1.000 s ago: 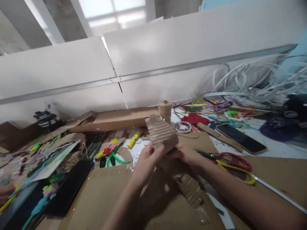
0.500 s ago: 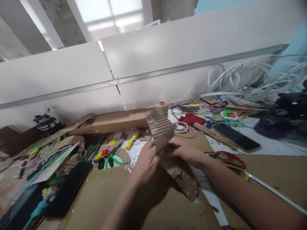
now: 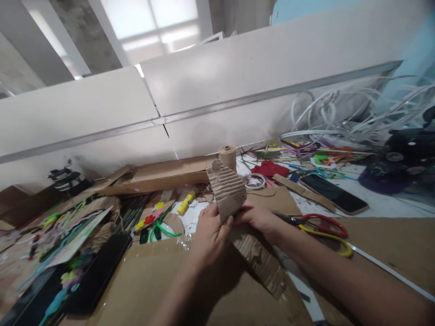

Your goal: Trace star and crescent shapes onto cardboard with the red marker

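Corrugated cardboard strip (image 3: 226,190) dipped slightly, pinched between left hand (image 3: 210,237) and right hand (image 3: 258,222).

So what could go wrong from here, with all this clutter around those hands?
The scissors with red and yellow handles lie with their dark blades pointing toward the right hand, so a careless move might nick it. The ridged brown corrugated cardboard, held also by the left hand, looks ragged and might tear further. The upright spool of tan twine stands just behind it and could get knocked over.
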### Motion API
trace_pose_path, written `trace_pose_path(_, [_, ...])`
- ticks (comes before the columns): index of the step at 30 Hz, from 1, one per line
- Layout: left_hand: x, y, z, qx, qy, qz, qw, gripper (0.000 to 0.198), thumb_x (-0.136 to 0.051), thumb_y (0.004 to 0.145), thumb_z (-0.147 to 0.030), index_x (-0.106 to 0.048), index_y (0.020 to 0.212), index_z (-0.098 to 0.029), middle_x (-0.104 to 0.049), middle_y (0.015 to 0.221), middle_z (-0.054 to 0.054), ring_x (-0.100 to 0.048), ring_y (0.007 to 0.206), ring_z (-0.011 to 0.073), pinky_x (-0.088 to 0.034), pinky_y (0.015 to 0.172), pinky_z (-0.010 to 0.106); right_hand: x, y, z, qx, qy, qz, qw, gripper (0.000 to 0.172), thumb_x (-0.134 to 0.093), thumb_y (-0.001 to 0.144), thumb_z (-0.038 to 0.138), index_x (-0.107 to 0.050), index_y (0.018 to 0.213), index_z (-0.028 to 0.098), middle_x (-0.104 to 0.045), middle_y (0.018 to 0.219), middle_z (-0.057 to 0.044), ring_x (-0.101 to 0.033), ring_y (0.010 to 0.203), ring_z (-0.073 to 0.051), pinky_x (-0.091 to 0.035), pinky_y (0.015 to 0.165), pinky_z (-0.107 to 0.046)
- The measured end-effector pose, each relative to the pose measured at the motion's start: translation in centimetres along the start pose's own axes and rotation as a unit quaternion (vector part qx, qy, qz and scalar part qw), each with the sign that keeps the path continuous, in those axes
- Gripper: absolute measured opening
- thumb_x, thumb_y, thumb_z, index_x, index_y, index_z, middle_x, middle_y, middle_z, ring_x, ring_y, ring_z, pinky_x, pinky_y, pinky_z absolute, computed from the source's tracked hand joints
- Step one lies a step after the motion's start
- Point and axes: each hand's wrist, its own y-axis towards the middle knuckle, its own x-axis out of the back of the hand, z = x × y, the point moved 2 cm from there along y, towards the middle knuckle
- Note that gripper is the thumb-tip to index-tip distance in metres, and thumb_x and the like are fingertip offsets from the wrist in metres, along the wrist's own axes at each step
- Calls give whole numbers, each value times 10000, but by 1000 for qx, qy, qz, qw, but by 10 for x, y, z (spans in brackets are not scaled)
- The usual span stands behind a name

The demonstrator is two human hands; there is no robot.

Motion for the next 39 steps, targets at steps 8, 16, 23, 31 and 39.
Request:
trace_pose_path(8, [-4, -3, -1, 59, -97, -52, 992, 510, -467, 1108, -585, -786, 1309, -242, -747, 1323, 122, -636, 1267, 337, -453, 1127, 449, -2, 3, -6, -7, 24, -9, 1000, 173, -780, 522, 181, -780, 696, 175, -769, 681, -10, -674, 687, -208, -507, 769, -348])
trace_pose_path(16, [1, -2, -2, 136, -211, -96, 963, 589, -473, 1099, -636, -764, 1327, -177, -760, 1359, 151, -672, 1316, 346, -498, 1141, 440, -6, 0, -3, -19, 33, 42, 998, 365, -922, 572, 327, -837, 891, 171, -841, 875, -58, -747, 850, -249, -526, 900, -384])
trace_pose_path(23, [-12, -6, 3, 113, -235, -93, 961, 524, -567, 1064, -631, -755, 1355, -238, -694, 1453, 128, -596, 1395, 340, -398, 1242, 485, -1, 0, 4, -15, 0, 37, 999, 454, -995, 554, 319, -861, 961, 168, -860, 1007, -85, -762, 954, -299, -520, 998, -432])
trace_pose_path(31, [-19, -10, 2, 136, -258, -116, 950, 540, -548, 1072, -628, -752, 1343, -206, -710, 1430, 145, -607, 1383, 348, -449, 1207, 465, -7, 0, 0, -21, 0, 36, 999, 318, -888, 518, 243, -836, 824, 174, -833, 835, -50, -739, 867, -283, -513, 971, -430])
trace_pose_path(39, [-22, -11, 2, 117, -207, -105, 966, 524, -545, 1070, -639, -772, 1303, -229, -691, 1478, 123, -573, 1407, 340, -391, 1238, 484, -8, -1, -3, -13, -5, 12, 1000, 249, -805, 510, 200, -834, 755, 168, -816, 789, -40, -705, 778, -249, -528, 881, -391])
